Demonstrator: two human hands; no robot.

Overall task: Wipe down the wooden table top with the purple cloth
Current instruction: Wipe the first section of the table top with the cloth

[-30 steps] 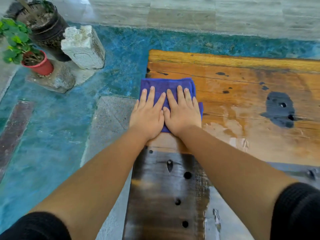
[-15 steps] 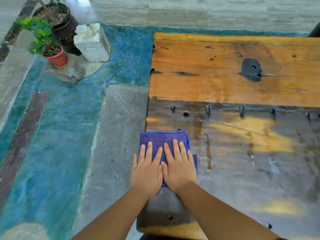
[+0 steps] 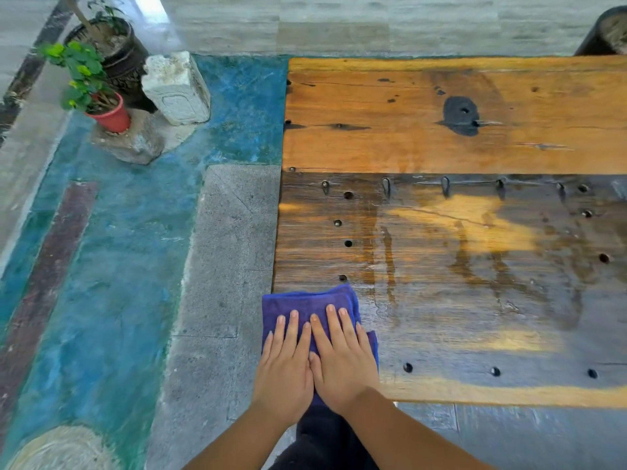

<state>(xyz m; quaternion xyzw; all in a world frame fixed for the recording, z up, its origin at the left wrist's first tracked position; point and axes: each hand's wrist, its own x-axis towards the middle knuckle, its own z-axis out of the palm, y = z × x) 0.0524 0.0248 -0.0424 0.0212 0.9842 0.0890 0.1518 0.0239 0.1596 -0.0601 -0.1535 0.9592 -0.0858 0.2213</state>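
Both hands flat on cloth point(image 3: 310, 308) at worktop's point(image 3: 441, 137) lower-left corner.
Left hand point(image 3: 284, 371) and right hand point(image 3: 341, 364) side by side, touching, fingers spread open, pressing rather than gripping; cloth edge overhanging left rim. Potted plant point(image 3: 90, 89) and stone block point(image 3: 176, 88) upper left of frame.

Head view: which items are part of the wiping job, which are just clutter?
In the job:
purple cloth
wooden table top
left hand and right hand, both flat on the cloth

Just lying about:
red plant pot
dark plant pot
white stone block
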